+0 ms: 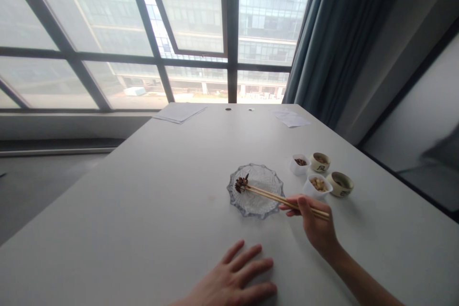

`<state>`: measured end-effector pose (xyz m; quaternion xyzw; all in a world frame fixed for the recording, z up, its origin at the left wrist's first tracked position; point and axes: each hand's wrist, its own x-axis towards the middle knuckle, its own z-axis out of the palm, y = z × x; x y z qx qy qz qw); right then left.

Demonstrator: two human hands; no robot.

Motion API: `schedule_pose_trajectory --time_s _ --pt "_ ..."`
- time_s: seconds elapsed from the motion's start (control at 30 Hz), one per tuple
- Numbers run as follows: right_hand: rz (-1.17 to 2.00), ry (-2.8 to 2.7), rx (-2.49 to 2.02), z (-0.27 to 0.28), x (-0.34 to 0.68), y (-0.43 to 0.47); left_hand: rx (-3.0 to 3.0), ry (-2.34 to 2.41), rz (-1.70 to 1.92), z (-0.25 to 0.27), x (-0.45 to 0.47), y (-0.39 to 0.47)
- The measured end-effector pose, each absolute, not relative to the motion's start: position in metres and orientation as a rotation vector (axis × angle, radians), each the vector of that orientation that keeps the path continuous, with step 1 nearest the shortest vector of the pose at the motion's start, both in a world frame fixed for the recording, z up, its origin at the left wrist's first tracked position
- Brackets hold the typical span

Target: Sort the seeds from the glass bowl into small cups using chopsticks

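My right hand (315, 224) is closed around a pair of wooden chopsticks (268, 195), which slant left over a clear glass plate (256, 210) with a scalloped rim. At their tips is a small cluster of dark brown pieces, like star anise (241, 183), at the plate's left side. Whether the tips pinch a piece or only touch the cluster, I cannot tell. My left hand (240, 277) lies palm down on the white table in front of the plate, fingers spread, holding nothing.
Right of the plate stand a white cup of dark brown pieces (300, 164), a white cup of pale tan pieces (317, 186) and two cream ceramic cups (320, 162) with dark markings. Papers (179, 113) lie at the table's far left, another sheet (292, 117) far right. Windows rise behind.
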<state>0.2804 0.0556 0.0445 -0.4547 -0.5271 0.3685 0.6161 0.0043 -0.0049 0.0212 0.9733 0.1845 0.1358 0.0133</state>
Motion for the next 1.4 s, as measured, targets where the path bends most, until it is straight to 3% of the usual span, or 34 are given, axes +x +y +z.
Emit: schedule_pose_trajectory --time_s 0.5,0.9,1.4 --pt "0.844 -1.002 -1.097 0.052 0.288 0.063 3.032 0.562 0.43 0.023 0.004 -0.004" --pt "0.839 -1.275 -1.041 0.046 0.289 0.063 2.99 0.57 0.456 0.02 0.005 -0.004" --pt "0.693 -0.913 -1.075 0.063 0.31 0.068 2.991 0.57 0.394 0.025 0.004 -0.005"
